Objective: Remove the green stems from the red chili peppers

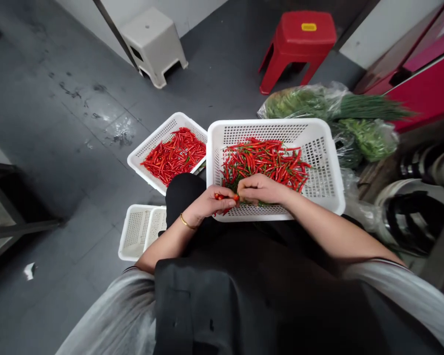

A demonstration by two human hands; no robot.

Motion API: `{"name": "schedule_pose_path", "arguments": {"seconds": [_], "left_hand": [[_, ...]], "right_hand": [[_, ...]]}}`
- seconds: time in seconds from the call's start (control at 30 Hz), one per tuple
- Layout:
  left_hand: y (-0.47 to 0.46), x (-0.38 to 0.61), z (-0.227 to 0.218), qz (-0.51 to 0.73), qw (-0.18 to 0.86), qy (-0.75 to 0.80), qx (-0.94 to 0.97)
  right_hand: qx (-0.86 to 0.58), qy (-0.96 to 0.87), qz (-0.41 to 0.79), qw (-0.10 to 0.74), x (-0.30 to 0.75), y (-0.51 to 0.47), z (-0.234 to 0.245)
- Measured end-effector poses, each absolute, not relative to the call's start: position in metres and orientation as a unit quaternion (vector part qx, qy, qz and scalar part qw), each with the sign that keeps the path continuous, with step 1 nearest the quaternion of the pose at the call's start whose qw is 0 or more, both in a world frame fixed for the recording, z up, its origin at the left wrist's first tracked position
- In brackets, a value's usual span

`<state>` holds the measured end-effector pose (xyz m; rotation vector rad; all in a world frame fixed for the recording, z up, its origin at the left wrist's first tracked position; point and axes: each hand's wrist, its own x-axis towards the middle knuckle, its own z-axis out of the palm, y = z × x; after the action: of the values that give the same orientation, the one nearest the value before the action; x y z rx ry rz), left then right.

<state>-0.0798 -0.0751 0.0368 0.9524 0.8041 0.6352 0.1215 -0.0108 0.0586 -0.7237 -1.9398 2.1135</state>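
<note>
Several red chili peppers (219,196) are gripped in my left hand (207,201), their ends poking out between thumb and fingers. My right hand (261,188) is closed in a pinch against the tip of the left fingers, at the stem end of a chili; the fingertips partly hide it. Both hands are above the near side of a white perforated basket (320,158). Inside it lies a heap of red chilies with green stems (268,158). To the left, a second white basket (136,159) holds more red chilies (175,155), mostly without visible stems.
A smaller white basket (135,231) sits on the floor by my left knee. Bagged greens (299,102) and long green stalks (370,106) lie beyond the right side. A white stool (150,32) and a red stool (307,37) stand ahead. Stacked pans (410,217) are at right.
</note>
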Motion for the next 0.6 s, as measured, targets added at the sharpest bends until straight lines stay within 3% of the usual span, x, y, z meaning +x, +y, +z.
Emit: {"name": "schedule_pose_path", "arguments": {"seconds": [0.1, 0.3, 0.47, 0.6], "left_hand": [[-0.070, -0.076, 0.030, 0.262, 0.780, 0.372, 0.429], [-0.081, -0.058, 0.021, 0.273, 0.822, 0.384, 0.320], [-0.093, -0.046, 0.013, 0.272, 0.868, 0.339, 0.239], [-0.093, -0.050, 0.005, 0.311, 0.896, 0.237, 0.210]], "right_hand": [[-0.252, -0.793, 0.550, 0.065, 0.123, -0.005, 0.065], [-0.323, -0.901, 0.270, 0.104, 0.129, -0.035, 0.054], [-0.391, -0.915, 0.084, -0.059, 0.133, -0.030, 0.032], [-0.352, -0.924, 0.048, -0.140, 0.106, 0.006, 0.000]]}}
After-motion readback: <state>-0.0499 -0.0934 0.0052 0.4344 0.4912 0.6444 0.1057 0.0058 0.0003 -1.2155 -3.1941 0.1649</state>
